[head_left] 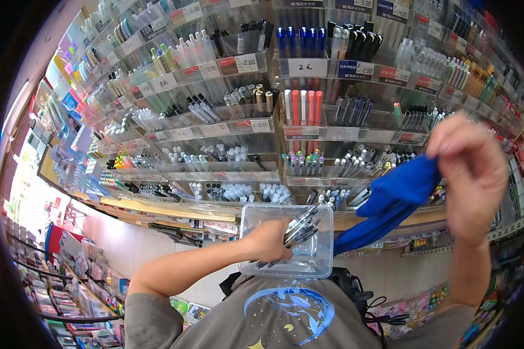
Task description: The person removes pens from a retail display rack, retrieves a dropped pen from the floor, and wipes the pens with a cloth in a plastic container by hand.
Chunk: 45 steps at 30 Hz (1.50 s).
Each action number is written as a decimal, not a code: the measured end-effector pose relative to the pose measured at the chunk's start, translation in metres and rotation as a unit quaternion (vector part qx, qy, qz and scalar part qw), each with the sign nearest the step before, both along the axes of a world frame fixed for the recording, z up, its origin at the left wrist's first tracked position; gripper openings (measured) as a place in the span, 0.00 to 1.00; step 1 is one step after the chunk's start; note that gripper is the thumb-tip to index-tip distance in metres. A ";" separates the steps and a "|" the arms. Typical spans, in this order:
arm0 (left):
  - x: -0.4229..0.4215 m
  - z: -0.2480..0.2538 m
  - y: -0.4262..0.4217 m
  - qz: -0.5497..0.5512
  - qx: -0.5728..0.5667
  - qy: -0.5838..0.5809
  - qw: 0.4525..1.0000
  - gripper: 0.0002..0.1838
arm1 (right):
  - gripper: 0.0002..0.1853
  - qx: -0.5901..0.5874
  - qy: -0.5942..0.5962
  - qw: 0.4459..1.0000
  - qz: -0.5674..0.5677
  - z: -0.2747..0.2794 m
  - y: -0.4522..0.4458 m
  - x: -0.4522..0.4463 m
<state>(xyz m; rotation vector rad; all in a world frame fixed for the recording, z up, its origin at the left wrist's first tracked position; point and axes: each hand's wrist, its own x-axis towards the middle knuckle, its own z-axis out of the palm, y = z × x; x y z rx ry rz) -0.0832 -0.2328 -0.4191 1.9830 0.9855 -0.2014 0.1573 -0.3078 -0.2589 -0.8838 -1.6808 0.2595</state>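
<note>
My left hand [269,239] is closed around a bunch of pens [301,228], dark and clear-barrelled, over a clear plastic box [316,264]. The box sits against the front of my grey shirt, below the pen shelves. Up at the right, my right hand [470,168] pinches a blue cloth [404,185] between thumb and fingers. That cloth hangs down leftward, its lower end reaching the right side of the box. How the box is supported is hidden.
Tiered clear acrylic racks [215,127] full of pens and price tags rise in front of me. A wooden ledge [355,220] runs along their base. More packed goods stand on the lower left rack [58,291] and at lower right.
</note>
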 end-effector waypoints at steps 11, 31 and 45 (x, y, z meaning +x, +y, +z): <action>-0.083 -0.005 -0.017 0.321 -0.160 -0.374 0.855 0.19 | 0.05 0.168 -0.293 0.936 -0.102 0.131 0.089 -0.052; -0.068 -0.033 -0.028 0.280 -0.337 -0.512 0.739 0.15 | 0.17 -0.523 -0.126 0.828 0.161 -0.115 0.045 -0.070; -0.051 -0.058 -0.036 0.264 -0.367 -0.481 0.751 0.18 | 0.06 -0.463 0.105 0.872 0.118 -0.086 0.082 -0.072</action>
